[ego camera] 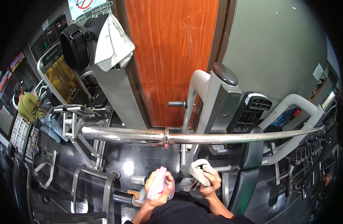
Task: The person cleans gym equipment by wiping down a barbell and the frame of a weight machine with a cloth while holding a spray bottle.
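Note:
My left hand (161, 187) grips a pink and clear plastic object (158, 183), perhaps a bottle, held against my fingers; its far side is partly hidden. To its right, my right hand (212, 182) is closed around a bunched, off-white cloth (200, 171) with a greyish part hanging below. Both hands are in front of my dark-clothed body, apart from each other. Beyond them a shiny chrome barbell (210, 138) runs across the view, its collar (166, 138) near the middle. Neither hand touches the bar.
A black padded bench (245, 184) stands close on the right, beside grey machine frames (206, 112). A wooden door (171, 56) is ahead. White cloth (112, 44) and a black belt (75, 47) hang from a rack. A person in a green shirt (31, 107) is among machines at far left.

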`<state>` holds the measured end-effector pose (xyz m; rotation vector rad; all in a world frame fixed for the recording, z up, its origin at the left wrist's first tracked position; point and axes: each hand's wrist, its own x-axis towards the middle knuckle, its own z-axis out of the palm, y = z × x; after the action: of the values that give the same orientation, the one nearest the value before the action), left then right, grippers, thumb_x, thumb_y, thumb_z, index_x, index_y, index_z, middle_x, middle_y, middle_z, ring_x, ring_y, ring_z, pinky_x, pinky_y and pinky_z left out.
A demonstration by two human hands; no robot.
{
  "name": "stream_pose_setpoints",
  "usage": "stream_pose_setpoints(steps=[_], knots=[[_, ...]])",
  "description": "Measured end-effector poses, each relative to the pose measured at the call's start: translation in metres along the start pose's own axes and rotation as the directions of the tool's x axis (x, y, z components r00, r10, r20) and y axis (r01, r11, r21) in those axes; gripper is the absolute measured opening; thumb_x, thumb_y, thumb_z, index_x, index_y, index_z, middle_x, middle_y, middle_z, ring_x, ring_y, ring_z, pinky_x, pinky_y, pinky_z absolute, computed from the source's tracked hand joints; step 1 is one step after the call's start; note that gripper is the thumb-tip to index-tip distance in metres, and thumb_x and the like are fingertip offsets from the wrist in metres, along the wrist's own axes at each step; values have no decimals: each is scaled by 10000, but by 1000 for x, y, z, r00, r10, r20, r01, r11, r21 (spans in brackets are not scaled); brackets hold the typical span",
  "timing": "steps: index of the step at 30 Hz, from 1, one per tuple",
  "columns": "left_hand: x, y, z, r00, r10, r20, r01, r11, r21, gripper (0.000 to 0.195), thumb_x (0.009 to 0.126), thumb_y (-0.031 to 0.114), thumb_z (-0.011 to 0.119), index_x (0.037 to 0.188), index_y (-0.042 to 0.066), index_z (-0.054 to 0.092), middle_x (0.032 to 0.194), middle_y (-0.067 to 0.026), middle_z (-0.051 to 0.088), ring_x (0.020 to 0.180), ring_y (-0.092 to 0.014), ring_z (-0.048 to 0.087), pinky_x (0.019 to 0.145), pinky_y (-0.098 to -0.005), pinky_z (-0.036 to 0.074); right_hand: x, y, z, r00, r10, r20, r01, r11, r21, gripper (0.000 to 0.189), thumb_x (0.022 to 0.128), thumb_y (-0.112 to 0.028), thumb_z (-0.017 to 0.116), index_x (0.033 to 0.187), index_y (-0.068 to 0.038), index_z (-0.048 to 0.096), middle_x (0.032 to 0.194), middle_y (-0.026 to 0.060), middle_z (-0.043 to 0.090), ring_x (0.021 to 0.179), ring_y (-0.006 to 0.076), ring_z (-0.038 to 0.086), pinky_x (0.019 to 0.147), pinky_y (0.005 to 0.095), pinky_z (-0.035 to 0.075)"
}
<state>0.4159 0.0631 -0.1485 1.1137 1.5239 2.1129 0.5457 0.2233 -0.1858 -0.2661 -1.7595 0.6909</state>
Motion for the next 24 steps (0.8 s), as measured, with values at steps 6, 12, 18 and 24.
stream_pose_setpoints(steps=[6, 12, 18, 24], knots=[[12, 8, 19, 987, -99, -123, 123, 971, 206, 204, 844, 12, 699, 1008, -20, 582, 790, -84, 628, 630, -132, 616, 597, -267, 502, -25, 4, -40, 993, 105, -47, -110, 988, -105, 317, 746, 45, 674, 1053, -35, 671, 1019, 234, 685, 875, 351, 695, 771, 365, 552], [7, 6, 31, 990, -95, -107, 123, 944, 307, 179, 841, 3, 710, 989, -12, 610, 739, -52, 629, 605, -102, 606, 575, -247, 485, -37, 10, -56, 983, 163, -85, -173, 975, -136, 248, 839, -107, 692, 1073, -34, 654, 975, 212, 661, 854, 351, 668, 740, 388, 523], [-6, 17, 39, 991, -77, -114, 93, 985, 148, 177, 860, 23, 699, 1006, -17, 607, 863, -70, 656, 628, -91, 609, 587, -243, 489, -5, -8, -31, 1000, 12, -20, -14, 996, -93, 365, 721, 7, 700, 1080, -29, 645, 1054, 213, 649, 943, 377, 645, 824, 432, 524], [-23, 17, 32, 986, -60, -156, 75, 993, 92, 217, 864, 64, 699, 1028, -21, 586, 946, -106, 652, 668, -105, 606, 614, -245, 499, 72, -15, 47, 940, -335, 56, 339, 916, -213, 472, 626, -47, 745, 1091, -73, 667, 1129, 158, 628, 1089, 353, 612, 989, 509, 449]])
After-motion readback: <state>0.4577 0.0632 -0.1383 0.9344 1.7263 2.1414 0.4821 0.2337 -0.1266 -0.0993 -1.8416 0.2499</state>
